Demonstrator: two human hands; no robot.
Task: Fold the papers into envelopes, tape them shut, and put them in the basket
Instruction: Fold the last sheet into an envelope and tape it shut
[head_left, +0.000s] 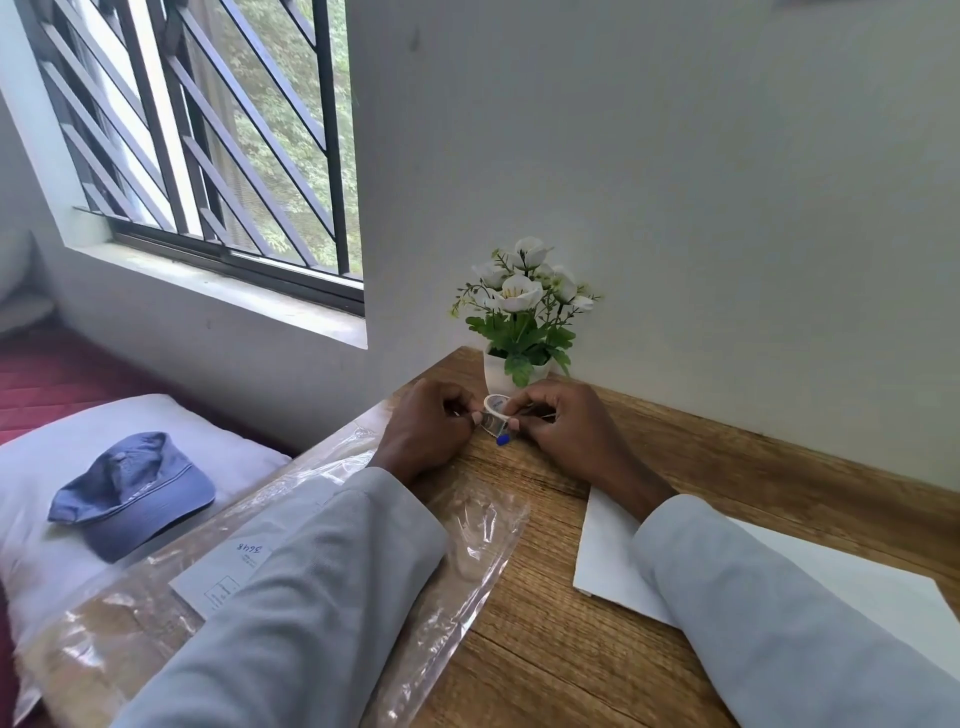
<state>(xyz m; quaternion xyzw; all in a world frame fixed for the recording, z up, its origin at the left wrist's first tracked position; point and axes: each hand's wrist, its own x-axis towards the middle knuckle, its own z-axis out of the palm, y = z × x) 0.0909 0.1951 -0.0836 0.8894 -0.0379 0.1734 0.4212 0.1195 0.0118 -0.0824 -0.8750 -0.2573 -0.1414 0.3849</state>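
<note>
A small white roll of tape (497, 404) sits between my two hands, just above the wooden table (545, 597) near its far edge. My left hand (428, 428) pinches a short strip pulled from the roll. My right hand (563, 423) grips the roll from the right side. A small blue object (502, 440) shows just below the roll. A white sheet of paper (605, 556) lies flat on the table at the right, partly under my right sleeve. No basket is in view.
A clear plastic bag (467, 545) holding brown board and a white slip (228, 571) lies on the table's left side under my left sleeve. A white pot of artificial flowers (519, 332) stands against the wall behind my hands. A pillow with a blue cap (135, 493) lies left of the table.
</note>
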